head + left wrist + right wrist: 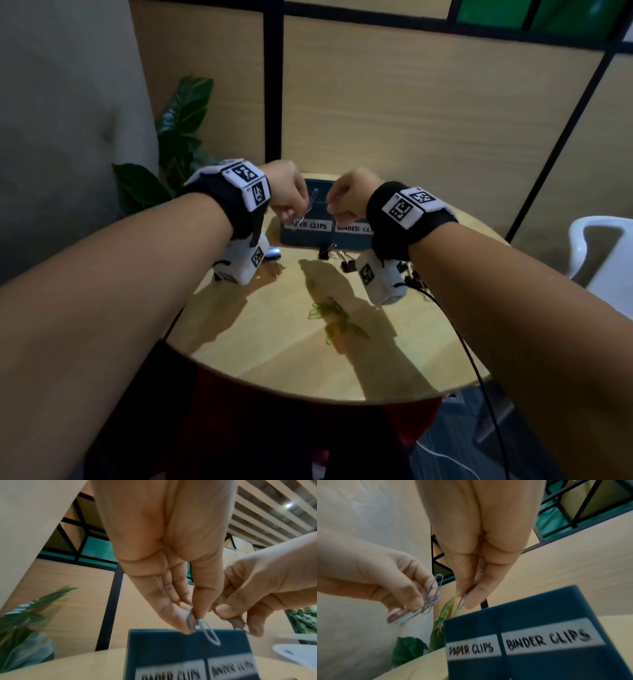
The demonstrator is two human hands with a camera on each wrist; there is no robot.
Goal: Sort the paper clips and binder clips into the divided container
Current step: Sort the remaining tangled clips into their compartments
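Note:
A dark blue divided container stands at the far side of the round table, labelled PAPER CLIPS on its left half and BINDER CLIPS on its right. Both hands hover just above it. My left hand pinches a tangled bunch of silver paper clips, with one clip dangling over the container's rim. My right hand pinches a single silver paper clip close beside the bunch. Black binder clips lie on the table in front of the container. Green paper clips lie nearer to me.
The light wooden table ends in a curved edge close to my body. A leafy plant stands left behind the table, and a white plastic chair is at the right. A wood-panel partition rises behind the container. A black cable trails from my right wrist.

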